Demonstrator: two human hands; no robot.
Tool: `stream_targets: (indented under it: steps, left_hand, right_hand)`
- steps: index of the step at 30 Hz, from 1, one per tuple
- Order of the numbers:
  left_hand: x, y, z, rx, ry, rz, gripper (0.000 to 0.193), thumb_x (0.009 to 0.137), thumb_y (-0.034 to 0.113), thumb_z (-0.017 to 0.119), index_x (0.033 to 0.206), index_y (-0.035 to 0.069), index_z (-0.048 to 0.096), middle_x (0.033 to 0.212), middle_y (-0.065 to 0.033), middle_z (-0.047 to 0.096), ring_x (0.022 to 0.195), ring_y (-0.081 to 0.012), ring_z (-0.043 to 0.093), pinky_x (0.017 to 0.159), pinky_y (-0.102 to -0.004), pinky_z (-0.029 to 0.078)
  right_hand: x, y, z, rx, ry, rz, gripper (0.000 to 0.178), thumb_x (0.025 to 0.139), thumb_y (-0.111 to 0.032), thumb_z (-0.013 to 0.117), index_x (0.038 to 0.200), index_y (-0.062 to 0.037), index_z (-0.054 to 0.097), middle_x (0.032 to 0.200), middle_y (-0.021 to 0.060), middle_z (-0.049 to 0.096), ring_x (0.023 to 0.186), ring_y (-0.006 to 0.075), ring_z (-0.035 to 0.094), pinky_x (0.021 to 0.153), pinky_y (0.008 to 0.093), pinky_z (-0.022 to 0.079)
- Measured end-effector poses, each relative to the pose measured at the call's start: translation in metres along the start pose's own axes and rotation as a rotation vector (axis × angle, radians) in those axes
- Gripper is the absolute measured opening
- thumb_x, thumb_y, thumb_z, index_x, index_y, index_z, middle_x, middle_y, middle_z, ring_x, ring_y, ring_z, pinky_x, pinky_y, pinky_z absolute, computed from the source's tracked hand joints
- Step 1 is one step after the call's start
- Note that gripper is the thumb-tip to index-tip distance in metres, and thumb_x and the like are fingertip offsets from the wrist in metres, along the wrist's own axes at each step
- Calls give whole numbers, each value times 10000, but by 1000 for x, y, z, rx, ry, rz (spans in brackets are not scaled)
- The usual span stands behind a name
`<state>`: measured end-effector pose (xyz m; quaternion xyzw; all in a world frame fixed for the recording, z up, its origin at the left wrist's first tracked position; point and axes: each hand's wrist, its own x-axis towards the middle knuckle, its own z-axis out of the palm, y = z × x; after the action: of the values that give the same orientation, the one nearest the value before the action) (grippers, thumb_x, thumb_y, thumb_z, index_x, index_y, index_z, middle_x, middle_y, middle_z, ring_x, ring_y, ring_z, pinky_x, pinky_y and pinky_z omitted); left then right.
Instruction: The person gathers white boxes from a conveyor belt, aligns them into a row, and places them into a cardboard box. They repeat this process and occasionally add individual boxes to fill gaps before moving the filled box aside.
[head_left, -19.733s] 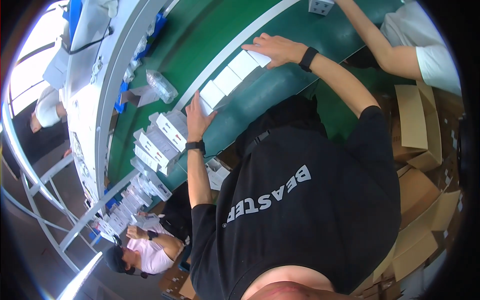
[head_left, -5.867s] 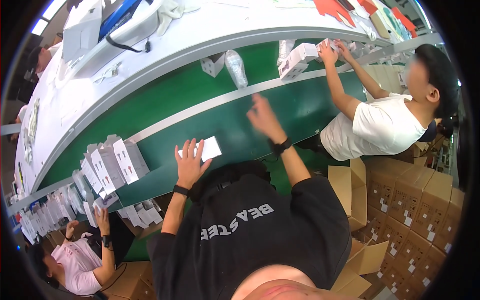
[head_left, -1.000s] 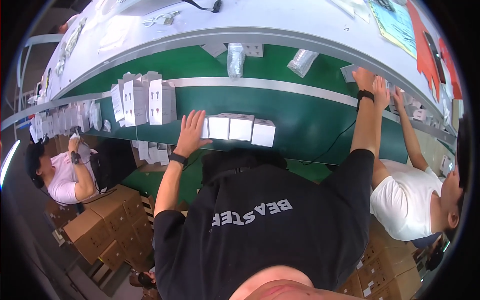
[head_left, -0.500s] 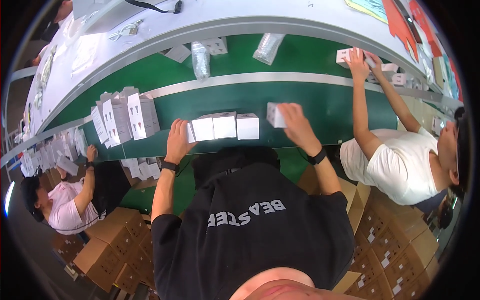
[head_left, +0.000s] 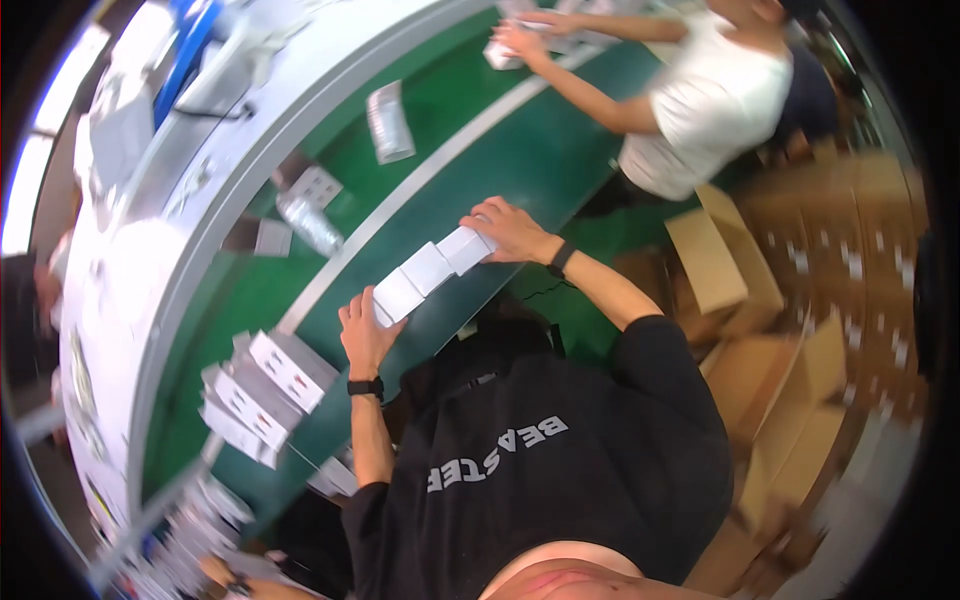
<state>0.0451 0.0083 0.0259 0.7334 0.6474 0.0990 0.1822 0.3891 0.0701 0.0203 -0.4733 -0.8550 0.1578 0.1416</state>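
Observation:
A row of several small white boxes (head_left: 428, 268) lies between my two hands over the dark green work surface (head_left: 560, 165). My left hand (head_left: 368, 332) is closed round the left end of the row. At the other end, my right hand (head_left: 508, 232) wraps its fingers over the last box. The boxes stand side by side with their edges slightly out of line. Whether the row rests on the surface or is lifted off it, I cannot tell. Taller white cartons with printed pictures (head_left: 268, 390) stand grouped to the left of my left hand.
Bubble-wrapped packs (head_left: 390, 122) lie on the green strip behind a pale rail (head_left: 440, 155). A co-worker in a white shirt (head_left: 715, 95) handles white boxes at the far right. Open brown cartons (head_left: 770, 390) stand on my right. Another person's forearm shows at lower left.
My right hand has brought its box leftward against the row's right end. My left hand stays at the other end. The whole view has turned, with the co-worker now higher up.

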Motion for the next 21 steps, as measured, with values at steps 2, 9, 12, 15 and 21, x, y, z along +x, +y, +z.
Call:
stream_targets:
  steps: [2,9,12,15,21]
  left_hand:
    - [-4,-10,-2,8,-13,149,869,584,286,902,1338,120,505,1239,-78,578,1134,-340,512,899,-436,521]
    - [4,59,-11,43,-212,764,851,579,251,905,1326,105,525,1230,-97,592,1120,-356,520,924,-446,491]
    - [-10,124,23,79,-365,1123,850,584,249,902,1329,94,522,1233,-107,593,1116,-363,522,930,-450,488]
    - [-58,185,61,151,-530,1432,850,591,250,898,1332,81,517,1233,-118,594,1114,-371,524,941,-457,482]
    - [-240,289,189,256,-906,1954,849,614,295,898,1337,68,515,1278,-142,584,1144,-390,522,972,-469,468]
  right_hand:
    - [-31,-25,2,-39,120,79,713,659,-300,849,1293,-174,549,1215,62,536,1167,310,484,886,420,543]
    - [-213,-144,2,-101,419,675,760,622,-308,872,1293,-172,544,1187,59,515,1181,324,464,880,437,532]
    - [-303,-216,37,-124,581,1028,766,625,-289,873,1303,-170,537,1206,62,506,1191,320,458,877,438,530]
    - [-375,-302,83,-118,730,1340,783,627,-272,875,1320,-168,527,1232,69,498,1206,317,452,887,442,523]
    - [-480,-471,181,117,930,2037,792,644,-282,864,1350,-168,524,1308,79,498,1265,327,432,962,469,491]
